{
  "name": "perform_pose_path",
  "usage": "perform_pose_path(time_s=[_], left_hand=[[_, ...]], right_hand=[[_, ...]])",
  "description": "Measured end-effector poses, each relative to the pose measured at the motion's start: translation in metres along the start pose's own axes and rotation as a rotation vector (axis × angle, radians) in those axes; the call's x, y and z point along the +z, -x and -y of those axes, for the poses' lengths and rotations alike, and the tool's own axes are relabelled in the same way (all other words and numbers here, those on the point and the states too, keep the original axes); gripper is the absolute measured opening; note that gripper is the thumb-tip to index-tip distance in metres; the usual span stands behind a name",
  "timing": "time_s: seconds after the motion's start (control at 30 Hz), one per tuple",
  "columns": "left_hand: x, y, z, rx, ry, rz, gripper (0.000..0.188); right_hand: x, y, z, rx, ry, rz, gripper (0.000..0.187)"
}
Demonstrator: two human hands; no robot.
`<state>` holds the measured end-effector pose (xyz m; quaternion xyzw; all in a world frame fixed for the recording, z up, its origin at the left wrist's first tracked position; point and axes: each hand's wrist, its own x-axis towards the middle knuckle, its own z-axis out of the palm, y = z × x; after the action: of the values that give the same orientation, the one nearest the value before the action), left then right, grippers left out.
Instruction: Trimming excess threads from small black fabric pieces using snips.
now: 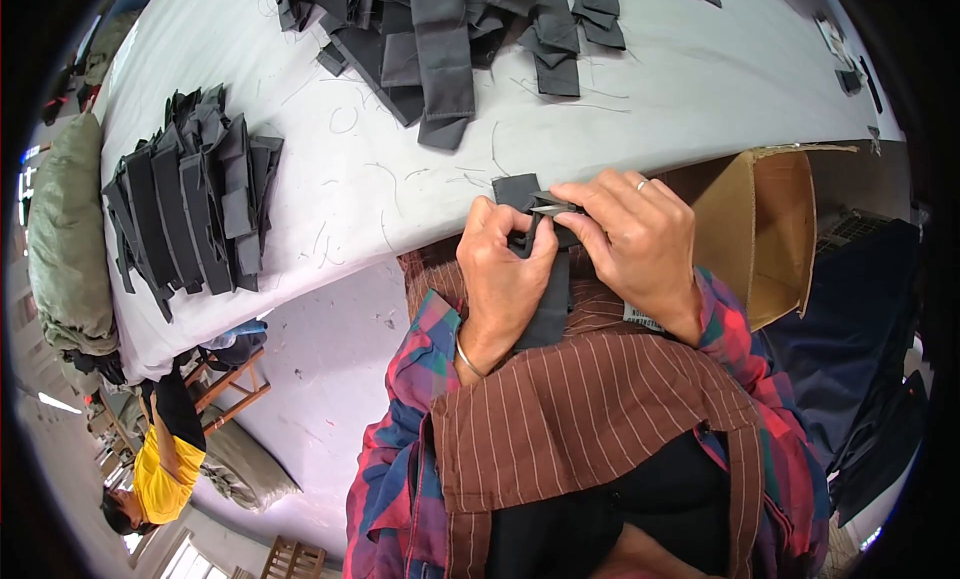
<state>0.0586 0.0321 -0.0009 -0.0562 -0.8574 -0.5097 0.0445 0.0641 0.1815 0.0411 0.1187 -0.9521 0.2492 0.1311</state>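
Observation:
Just over the near edge of the white-covered table (340,199), my left hand (503,274) pinches a dark grey fabric strip (546,314) between thumb and fingers. The strip hangs down over my brown striped apron, and one end shows above my fingers. Closed around a small pair of metal thread snips (553,207) is my right hand (645,241). The blades point left and meet the strip beside my left fingertips; whether they touch a thread is too small to tell. Part of the snips is hidden by my right fingers.
A loose heap of dark strips (440,69) lies at the far middle, with stray threads around it. At left stands a neater stack of strips (190,204). A cardboard box (735,239) is right of my hands. A person in yellow (168,479) is at lower left.

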Motion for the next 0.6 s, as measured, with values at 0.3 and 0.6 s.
perform_pose_path(time_s=[0.3,0.6], left_hand=[[-0.002,0.0,0.001,0.001,-0.009,0.011,0.018],[-0.003,-0.001,0.002,0.007,-0.019,0.007,0.017]], right_hand=[[0.013,0.007,0.004,0.02,0.026,-0.099,0.02],[0.017,0.009,0.007,0.016,0.065,-0.137,0.02]])
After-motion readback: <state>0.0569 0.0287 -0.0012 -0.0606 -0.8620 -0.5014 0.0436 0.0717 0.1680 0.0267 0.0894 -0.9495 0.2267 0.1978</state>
